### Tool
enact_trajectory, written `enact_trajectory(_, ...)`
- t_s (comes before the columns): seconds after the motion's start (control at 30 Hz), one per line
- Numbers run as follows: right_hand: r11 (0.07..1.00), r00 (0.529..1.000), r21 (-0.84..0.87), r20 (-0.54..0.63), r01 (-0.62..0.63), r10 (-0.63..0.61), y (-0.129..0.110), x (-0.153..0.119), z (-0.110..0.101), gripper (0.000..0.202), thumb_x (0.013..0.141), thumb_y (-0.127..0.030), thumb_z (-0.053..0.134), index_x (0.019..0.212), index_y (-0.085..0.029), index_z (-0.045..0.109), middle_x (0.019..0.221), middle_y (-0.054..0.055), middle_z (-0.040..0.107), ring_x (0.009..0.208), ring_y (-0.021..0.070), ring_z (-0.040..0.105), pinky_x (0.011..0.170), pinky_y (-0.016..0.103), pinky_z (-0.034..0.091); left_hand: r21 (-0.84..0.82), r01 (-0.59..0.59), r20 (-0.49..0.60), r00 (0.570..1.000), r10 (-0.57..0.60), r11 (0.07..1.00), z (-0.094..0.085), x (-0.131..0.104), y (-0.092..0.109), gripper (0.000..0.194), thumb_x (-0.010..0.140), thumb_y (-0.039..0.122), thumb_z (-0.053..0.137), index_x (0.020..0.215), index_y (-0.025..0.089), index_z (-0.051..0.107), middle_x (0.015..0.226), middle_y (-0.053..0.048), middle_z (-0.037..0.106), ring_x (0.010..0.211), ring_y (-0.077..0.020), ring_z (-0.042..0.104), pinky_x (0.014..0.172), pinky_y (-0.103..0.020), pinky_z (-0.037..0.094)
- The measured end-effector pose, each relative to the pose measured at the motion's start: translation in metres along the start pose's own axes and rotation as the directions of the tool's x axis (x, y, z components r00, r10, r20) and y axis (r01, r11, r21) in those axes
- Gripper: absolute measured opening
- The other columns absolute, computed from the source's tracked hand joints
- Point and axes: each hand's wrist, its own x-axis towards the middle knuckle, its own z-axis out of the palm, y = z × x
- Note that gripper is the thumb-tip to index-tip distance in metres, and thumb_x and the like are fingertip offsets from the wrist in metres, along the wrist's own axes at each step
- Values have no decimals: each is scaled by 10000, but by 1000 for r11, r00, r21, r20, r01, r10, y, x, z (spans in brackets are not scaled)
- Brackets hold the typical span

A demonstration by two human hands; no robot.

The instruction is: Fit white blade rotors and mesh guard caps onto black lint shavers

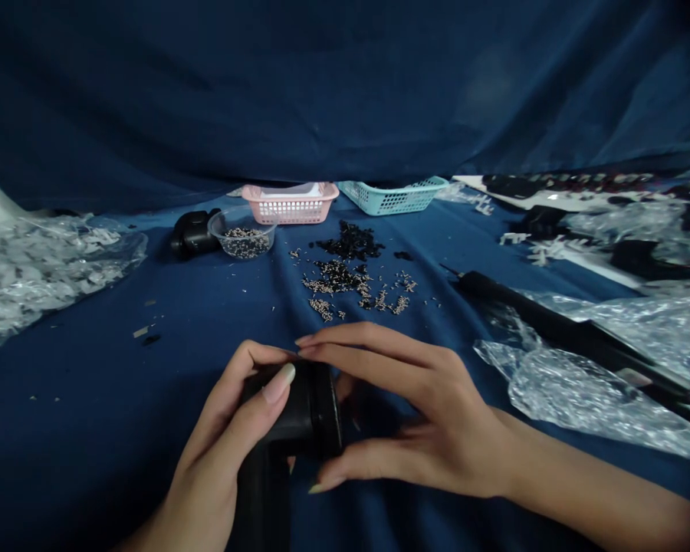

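Observation:
A black hair dryer body (302, 414), with a round barrel and a handle running down out of frame, is upright in front of me. My left hand (235, 429) is wrapped round the barrel's left part, thumb lying on top. My right hand (419, 406) spans the ringed right end of the barrel. Its long fingers touch the top and its thumb is by the lower rim; some of its fingers are hidden behind. Beyond the hands lie loose small screws (391, 301) and a pile of small black parts (350, 240).
A clear bowl of screws (244, 241) stands beside another black housing (192, 236). Pink (290, 208) and teal baskets (396, 201) are at the back. An electric screwdriver (529, 314) lies over plastic bags (586, 399) at right. A bag of pale parts (46, 268) is at left.

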Motion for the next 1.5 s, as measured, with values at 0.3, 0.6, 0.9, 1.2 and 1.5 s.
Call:
enact_trajectory(0.3,888,968,-387,69,247,-239,-8,-4,-9,537,931,-402,686,1411,-192,568,1292,106,702,1139,230,714,1006,286,599,-163,198,0,980,-201,966,7,0,14,211,726,421,793,711,250,670,547,27,571,445,-130,530,421,-210,467)
enact_trajectory(0.6,846,967,-469,155,252,-202,-15,0,-13,371,947,-403,651,1159,-114,749,1086,131,775,964,252,772,891,270,655,-314,341,-323,839,-438,886,14,5,7,188,671,267,797,823,262,686,600,57,627,453,-125,607,426,-210,515)
enact_trajectory(0.9,855,979,-480,46,194,-197,-9,-7,-4,610,875,-574,666,1265,-105,671,1073,124,759,932,207,767,765,208,668,-134,222,69,974,-215,966,8,-5,7,214,803,460,704,839,250,717,512,21,583,410,-140,547,402,-226,450)
enact_trajectory(1.2,854,975,-470,100,223,-200,-10,-10,-6,648,899,-501,666,1302,1,591,1103,150,719,1003,183,729,829,226,647,2,201,-40,979,-201,980,12,-5,14,232,823,452,678,906,236,658,597,39,594,459,-104,560,463,-180,465)
enact_trajectory(1.5,998,998,-43,-54,34,-37,-12,-1,-2,624,729,-437,857,1177,-47,664,868,42,666,735,118,643,708,203,586,620,-548,127,776,618,561,-4,-13,3,193,919,395,590,1095,334,639,1134,10,663,1058,-188,659,839,-216,555)
